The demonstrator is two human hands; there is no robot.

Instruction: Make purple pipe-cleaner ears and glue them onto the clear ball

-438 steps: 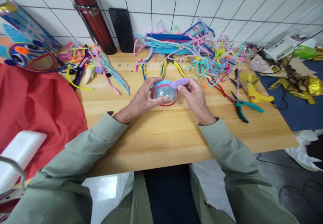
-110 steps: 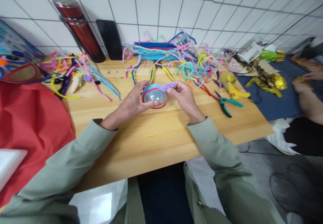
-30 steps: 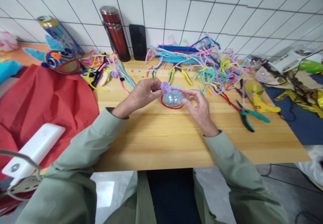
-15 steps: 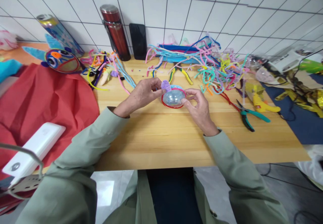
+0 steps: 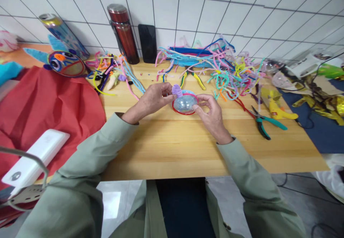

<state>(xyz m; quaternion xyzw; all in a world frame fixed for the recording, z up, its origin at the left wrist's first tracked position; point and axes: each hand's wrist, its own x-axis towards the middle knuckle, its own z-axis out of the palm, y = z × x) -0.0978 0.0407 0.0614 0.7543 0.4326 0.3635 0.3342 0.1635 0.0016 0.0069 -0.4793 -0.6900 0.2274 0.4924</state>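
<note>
A clear plastic ball (image 5: 185,103) with a red rim and blue trim rests on the wooden table (image 5: 188,148) at its centre. My left hand (image 5: 152,100) pinches a coiled purple pipe-cleaner piece (image 5: 176,90) against the ball's upper left side. My right hand (image 5: 211,111) grips the ball from the right, fingers curled round its edge.
A heap of coloured pipe cleaners (image 5: 215,66) lies behind the ball, more pipe cleaners (image 5: 113,73) at the left. Yellow-handled pliers (image 5: 192,78), teal-handled pliers (image 5: 262,123), a yellow glue gun (image 5: 278,111), a red flask (image 5: 123,34), a black phone (image 5: 147,43), red cloth (image 5: 45,109), a white box (image 5: 34,157).
Earlier my left hand held the ball and my right hand held the purple piece at its top right. Now the purple piece sits at the ball's left under my left fingers; my right holds the ball.
</note>
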